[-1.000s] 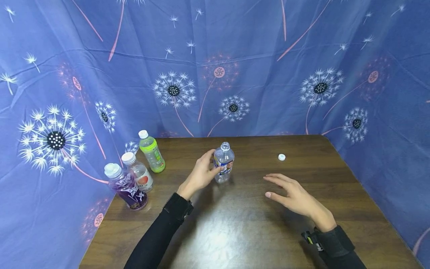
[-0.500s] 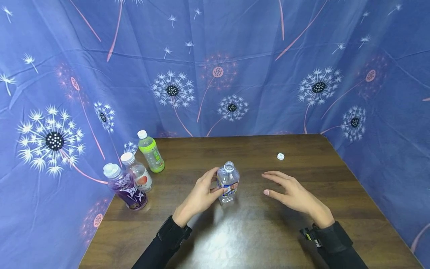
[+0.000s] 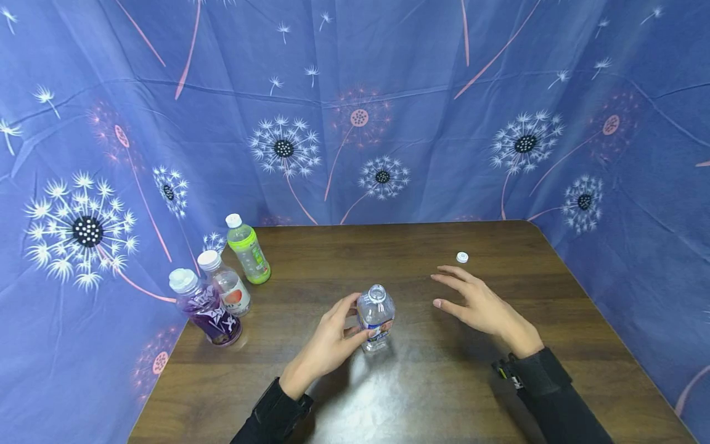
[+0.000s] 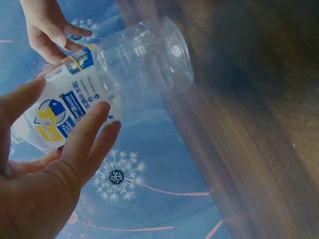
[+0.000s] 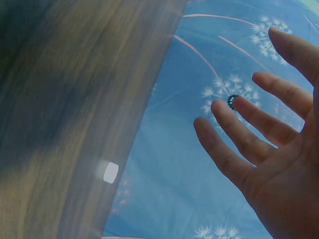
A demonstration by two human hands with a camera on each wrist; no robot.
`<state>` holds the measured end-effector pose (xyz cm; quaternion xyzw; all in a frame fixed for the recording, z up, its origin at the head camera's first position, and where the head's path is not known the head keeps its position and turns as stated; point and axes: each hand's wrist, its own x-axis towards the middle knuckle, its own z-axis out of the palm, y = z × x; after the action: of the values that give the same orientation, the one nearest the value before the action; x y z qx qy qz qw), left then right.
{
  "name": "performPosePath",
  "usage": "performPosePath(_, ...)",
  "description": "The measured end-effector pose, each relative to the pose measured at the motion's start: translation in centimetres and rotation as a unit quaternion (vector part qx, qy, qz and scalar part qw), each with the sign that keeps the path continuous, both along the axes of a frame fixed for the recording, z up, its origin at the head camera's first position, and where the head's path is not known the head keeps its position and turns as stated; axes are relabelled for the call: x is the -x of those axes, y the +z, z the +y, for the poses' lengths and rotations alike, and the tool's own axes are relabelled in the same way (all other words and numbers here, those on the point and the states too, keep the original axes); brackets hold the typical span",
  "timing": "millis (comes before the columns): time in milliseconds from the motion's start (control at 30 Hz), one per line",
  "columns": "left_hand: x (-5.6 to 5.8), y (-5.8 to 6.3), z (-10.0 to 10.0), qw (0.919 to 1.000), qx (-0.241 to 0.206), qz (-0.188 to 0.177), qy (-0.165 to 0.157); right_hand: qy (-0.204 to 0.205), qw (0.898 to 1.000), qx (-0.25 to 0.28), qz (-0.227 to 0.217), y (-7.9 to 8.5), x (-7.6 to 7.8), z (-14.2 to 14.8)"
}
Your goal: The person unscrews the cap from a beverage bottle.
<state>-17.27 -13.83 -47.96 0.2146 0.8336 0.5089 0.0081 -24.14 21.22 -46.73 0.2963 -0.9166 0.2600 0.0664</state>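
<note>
A clear plastic bottle with a blue, white and yellow label stands upright and uncapped near the middle of the table. My left hand grips it round the label from the left, thumb in front and fingers behind. In the left wrist view the bottle's clear base extends past my fingers. To the right, my right hand hovers over the table with spread fingers and holds nothing. Beyond its fingertips a white bottle cap lies on the wood, and it also shows in the right wrist view.
Three capped bottles stand at the table's left edge: a purple bottle, a clear bottle with a peach-coloured picture and a green-labelled bottle. A blue dandelion-print cloth hangs behind and beside the brown table.
The left hand has drawn the clear bottle toward the person and slightly right. The right hand has shifted a little toward the cap, its fingers spreading.
</note>
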Motion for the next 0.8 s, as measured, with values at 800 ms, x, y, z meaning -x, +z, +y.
performPosePath(800,0.0,-2.0,0.3,0.9982,0.0,0.059,-0.011,-0.114,0.991,-0.068,-0.026,-1.0,7.9,1.7)
